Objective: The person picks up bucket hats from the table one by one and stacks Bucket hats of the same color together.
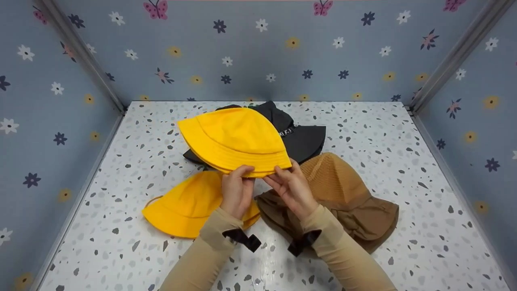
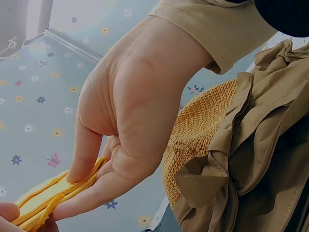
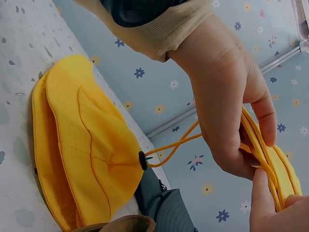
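Both hands hold a yellow bucket hat point(image 1: 242, 137) in the air by its near brim, crown upward and away from me. The left hand point(image 1: 236, 194) pinches the brim's near edge, thumb on top. Close beside it, the right hand point(image 1: 294, 190) pinches the brim's right corner. In the wrist views the held hat's brim point(image 3: 271, 166) shows as stacked layers between fingers and thumbs. Below the left hand, a second yellow hat point(image 1: 190, 204) lies on the table. An orange cord point(image 3: 181, 141) with a black toggle point(image 3: 143, 160) hangs by the left hand; which hat it belongs to I cannot tell.
To the right lies a brown hat point(image 1: 335, 182) with a knitted-looking crown and wide fabric brim, partly under the right forearm. Black hats point(image 1: 305, 141) sit behind the held hat, partly hidden. Flower-patterned walls point(image 1: 262, 52) enclose the speckled white table point(image 1: 424, 242) at the back and sides.
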The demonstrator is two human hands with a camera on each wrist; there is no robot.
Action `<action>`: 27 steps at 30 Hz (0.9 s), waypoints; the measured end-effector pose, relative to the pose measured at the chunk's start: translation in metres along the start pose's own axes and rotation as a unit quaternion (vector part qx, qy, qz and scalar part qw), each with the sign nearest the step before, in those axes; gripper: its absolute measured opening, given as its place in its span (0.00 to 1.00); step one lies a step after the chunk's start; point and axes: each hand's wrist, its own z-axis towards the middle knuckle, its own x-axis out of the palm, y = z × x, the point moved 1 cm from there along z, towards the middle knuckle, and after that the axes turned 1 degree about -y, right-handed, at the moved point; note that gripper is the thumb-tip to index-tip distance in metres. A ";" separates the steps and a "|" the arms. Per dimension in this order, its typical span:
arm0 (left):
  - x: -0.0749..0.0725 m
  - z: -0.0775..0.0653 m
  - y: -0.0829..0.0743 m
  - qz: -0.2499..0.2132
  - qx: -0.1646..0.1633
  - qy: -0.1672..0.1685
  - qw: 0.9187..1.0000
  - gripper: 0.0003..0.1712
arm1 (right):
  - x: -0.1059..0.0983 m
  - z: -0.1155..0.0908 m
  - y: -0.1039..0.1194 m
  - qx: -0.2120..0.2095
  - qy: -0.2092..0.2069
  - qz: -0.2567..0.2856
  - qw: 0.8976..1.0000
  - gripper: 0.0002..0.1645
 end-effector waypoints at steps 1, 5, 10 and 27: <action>-0.001 0.000 0.000 0.003 0.000 -0.001 1.000 0.30 | 0.000 0.000 0.000 0.000 -0.001 0.000 1.000 0.23; -0.003 0.002 -0.001 0.008 -0.003 0.001 1.000 0.29 | -0.002 0.000 -0.001 0.000 -0.006 -0.001 1.000 0.24; -0.007 0.004 -0.004 0.021 -0.018 0.003 1.000 0.24 | -0.005 0.001 0.000 -0.002 -0.018 -0.012 1.000 0.22; -0.021 0.016 -0.018 0.035 -0.066 -0.052 0.996 0.19 | -0.014 0.005 0.007 -0.023 -0.049 -0.080 0.995 0.25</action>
